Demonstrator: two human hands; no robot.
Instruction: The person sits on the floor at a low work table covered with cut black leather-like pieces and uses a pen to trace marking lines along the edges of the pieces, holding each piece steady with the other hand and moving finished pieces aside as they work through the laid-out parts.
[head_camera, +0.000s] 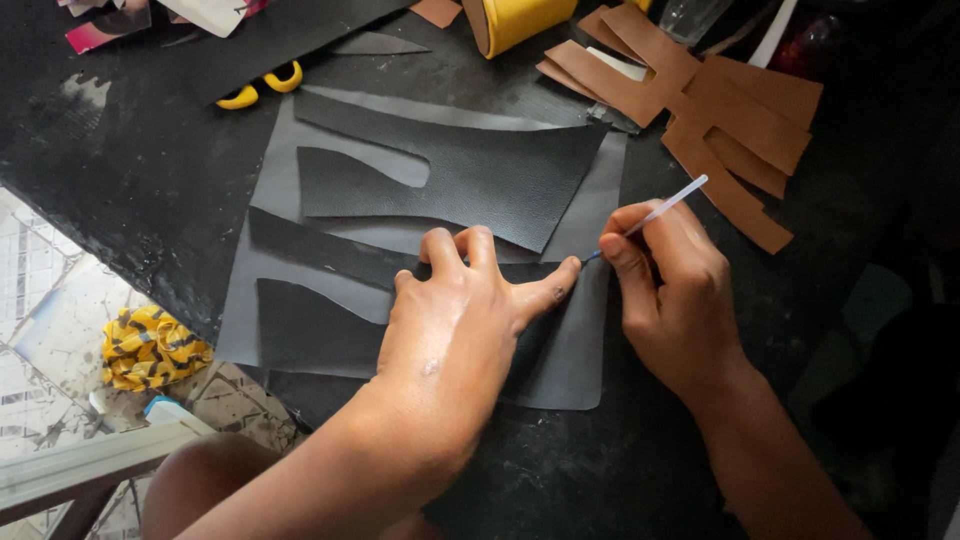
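Both forearms enter from the bottom of the frame toward its centre. The left hand (455, 315) lies palm down, fingers (478, 245) curled, thumb stretched right. The right hand (672, 290), right of centre, has its fingers pinched shut near that thumb.

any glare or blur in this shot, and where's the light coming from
Head view: sharp at centre; daylight from the left blows out the floor, sheen on the left hand and grey sheet; right side dark, and the pen in the right hand is slightly soft.
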